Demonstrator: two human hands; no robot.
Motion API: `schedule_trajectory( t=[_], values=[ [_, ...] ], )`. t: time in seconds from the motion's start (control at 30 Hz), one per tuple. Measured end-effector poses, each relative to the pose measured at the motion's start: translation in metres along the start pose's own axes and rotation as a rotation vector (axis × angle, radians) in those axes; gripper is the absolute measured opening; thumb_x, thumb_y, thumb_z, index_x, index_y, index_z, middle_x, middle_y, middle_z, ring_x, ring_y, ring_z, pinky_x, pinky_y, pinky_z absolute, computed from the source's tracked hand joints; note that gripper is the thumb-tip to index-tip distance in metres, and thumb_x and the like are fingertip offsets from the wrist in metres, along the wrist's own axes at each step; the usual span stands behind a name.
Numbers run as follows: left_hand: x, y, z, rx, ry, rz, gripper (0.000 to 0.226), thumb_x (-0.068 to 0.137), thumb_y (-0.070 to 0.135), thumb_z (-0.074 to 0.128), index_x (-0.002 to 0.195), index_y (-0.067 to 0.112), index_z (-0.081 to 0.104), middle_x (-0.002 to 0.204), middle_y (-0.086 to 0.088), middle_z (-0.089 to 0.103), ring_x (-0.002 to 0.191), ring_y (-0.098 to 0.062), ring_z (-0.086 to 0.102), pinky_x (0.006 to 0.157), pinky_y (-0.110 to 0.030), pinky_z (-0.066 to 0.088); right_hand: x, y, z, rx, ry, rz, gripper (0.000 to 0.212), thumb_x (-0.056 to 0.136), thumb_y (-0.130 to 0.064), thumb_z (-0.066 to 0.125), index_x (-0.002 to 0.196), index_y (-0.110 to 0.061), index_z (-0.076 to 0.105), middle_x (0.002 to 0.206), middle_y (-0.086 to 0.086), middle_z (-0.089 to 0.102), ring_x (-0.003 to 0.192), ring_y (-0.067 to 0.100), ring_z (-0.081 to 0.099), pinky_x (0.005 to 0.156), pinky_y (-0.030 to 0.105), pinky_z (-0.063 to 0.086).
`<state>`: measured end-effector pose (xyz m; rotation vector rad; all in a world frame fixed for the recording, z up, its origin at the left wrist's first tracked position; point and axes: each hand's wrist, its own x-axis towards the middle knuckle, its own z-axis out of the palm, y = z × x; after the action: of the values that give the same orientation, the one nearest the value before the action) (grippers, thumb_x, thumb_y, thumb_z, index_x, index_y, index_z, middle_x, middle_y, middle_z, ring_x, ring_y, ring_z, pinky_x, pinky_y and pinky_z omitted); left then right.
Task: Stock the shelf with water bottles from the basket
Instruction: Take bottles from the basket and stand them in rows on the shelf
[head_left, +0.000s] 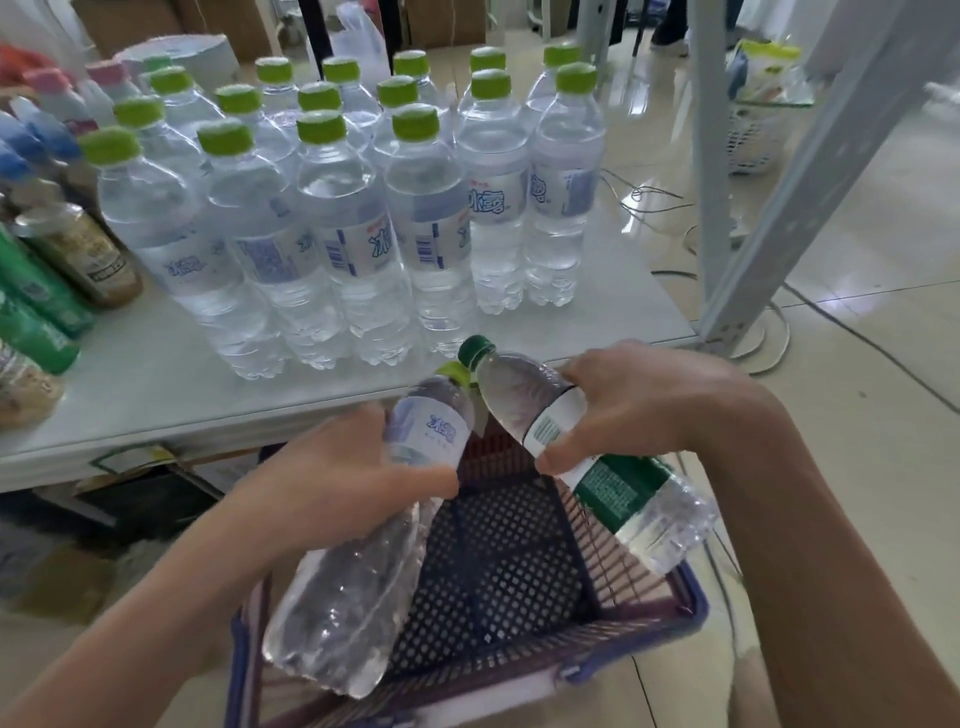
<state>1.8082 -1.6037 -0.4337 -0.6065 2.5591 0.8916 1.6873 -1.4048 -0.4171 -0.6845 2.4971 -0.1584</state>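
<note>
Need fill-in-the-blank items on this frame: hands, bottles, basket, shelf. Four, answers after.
1. The right hand grips the green-label bottle, whose cap is dark ____.
2. The left hand grips the white-label bottle, whose lettering is ____.
3. Both held bottles are above the mesh ____.
4. The light-green-capped bottles on the white shelf all stand ____.
Answers: green; blue; basket; upright.

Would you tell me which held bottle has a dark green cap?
The green-labelled bottle in the right hand; the left hand's blue-labelled bottle has a pale cap.
</note>
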Motion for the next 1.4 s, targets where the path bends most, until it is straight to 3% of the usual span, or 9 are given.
schedule_trajectory(
  t=[0.2, 0.47, 0.6, 0.7, 0.87, 1.0, 1.17, 1.3, 1.4],
  values=[
    [0.002, 0.019, -0.003, -0.091, 0.185, 0.059, 0.05, 0.067, 0.052, 0.082, 0.103, 0.032, 0.054, 0.092, 0.006, 0.07, 0.078, -0.016, 0.071, 0.071, -0.045, 0.062, -0.007, 0.02, -0.014, 0.109, 0.121, 0.013, 0.063, 0.065, -0.065, 0.081, 0.111, -0.025, 0.064, 0.098, -0.005, 0.071, 0.087, 0.016, 0.071, 0.083, 0.044, 0.061],
    [0.007, 0.059, 0.012, -0.241, 0.359, 0.253, 0.057, 0.067, 0.047, 0.086, 0.114, 0.032, 0.057, 0.097, 0.014, 0.069, 0.086, -0.003, 0.069, 0.072, -0.027, 0.057, -0.008, 0.04, -0.029, 0.327, 0.238, -0.024, 0.055, 0.067, -0.055, 0.088, 0.106, -0.024, 0.066, 0.091, -0.003, 0.077, 0.08, 0.016, 0.076, 0.079, 0.044, 0.064],
    [0.016, 0.075, 0.022, -0.277, 0.471, 0.306, 0.066, 0.066, 0.047, 0.088, 0.121, 0.028, 0.057, 0.103, 0.013, 0.068, 0.093, -0.008, 0.069, 0.082, -0.037, 0.06, -0.005, 0.052, -0.03, 0.467, 0.349, -0.056, 0.06, 0.067, -0.045, 0.091, 0.114, -0.023, 0.061, 0.096, -0.003, 0.076, 0.074, 0.012, 0.075, 0.062, 0.028, 0.061],
    [0.028, 0.091, 0.023, -0.293, 0.599, 0.326, 0.074, 0.065, 0.049, 0.089, 0.126, 0.023, 0.055, 0.11, 0.009, 0.069, 0.097, -0.013, 0.07, 0.085, -0.037, 0.06, 0.008, 0.054, -0.021, 0.571, 0.559, -0.104, 0.071, 0.069, -0.04, 0.092, 0.127, -0.019, 0.056, 0.104, -0.002, 0.072, 0.075, 0.003, 0.068, 0.055, 0.008, 0.048],
    [0.048, 0.113, 0.016, -0.398, 0.759, 0.393, 0.075, 0.064, 0.042, 0.092, 0.123, 0.019, 0.053, 0.105, 0.011, 0.065, 0.095, -0.011, 0.07, 0.082, -0.03, 0.06, 0.036, 0.042, -0.003, 0.753, 0.836, -0.128, 0.08, 0.072, -0.042, 0.091, 0.136, -0.02, 0.05, 0.103, -0.011, 0.06, 0.09, 0.007, 0.061, 0.063, 0.006, 0.04],
    [0.069, 0.121, 0.01, -0.438, 0.834, 0.424, 0.073, 0.066, 0.033, 0.093, 0.122, 0.016, 0.051, 0.1, 0.013, 0.057, 0.089, -0.008, 0.063, 0.074, -0.019, 0.055, 0.057, 0.039, 0.005, 0.926, 0.932, -0.152, 0.078, 0.072, -0.038, 0.092, 0.134, -0.022, 0.048, 0.107, -0.013, 0.061, 0.097, 0.01, 0.067, 0.081, 0.021, 0.054],
    [0.096, 0.121, 0.017, -0.48, 0.881, 0.479, 0.071, 0.066, 0.024, 0.093, 0.123, 0.013, 0.051, 0.102, 0.01, 0.061, 0.091, -0.009, 0.064, 0.068, -0.005, 0.046, 0.078, 0.037, 0.012, 1.008, 0.968, -0.165, 0.075, 0.074, -0.038, 0.09, 0.132, -0.024, 0.046, 0.102, -0.021, 0.06, 0.093, 0.008, 0.067, 0.084, 0.027, 0.057],
    [0.11, 0.116, 0.028, -0.434, 0.919, 0.44, 0.075, 0.07, 0.024, 0.09, 0.131, 0.011, 0.047, 0.12, 0.001, 0.064, 0.109, -0.017, 0.065, 0.092, -0.031, 0.056, 0.09, 0.038, 0.013, 0.997, 0.955, -0.204, 0.079, 0.074, -0.044, 0.089, 0.136, -0.024, 0.045, 0.111, -0.02, 0.065, 0.097, 0.006, 0.068, 0.089, 0.033, 0.06],
    [0.111, 0.116, 0.032, -0.308, 0.93, 0.433, 0.08, 0.08, 0.029, 0.085, 0.141, 0.007, 0.038, 0.134, -0.008, 0.059, 0.121, -0.024, 0.06, 0.101, -0.036, 0.051, 0.098, 0.041, 0.014, 1.002, 0.899, -0.237, 0.08, 0.076, -0.036, 0.089, 0.14, -0.025, 0.042, 0.131, -0.006, 0.066, 0.112, 0.017, 0.069, 0.095, 0.045, 0.059]
  ],
)
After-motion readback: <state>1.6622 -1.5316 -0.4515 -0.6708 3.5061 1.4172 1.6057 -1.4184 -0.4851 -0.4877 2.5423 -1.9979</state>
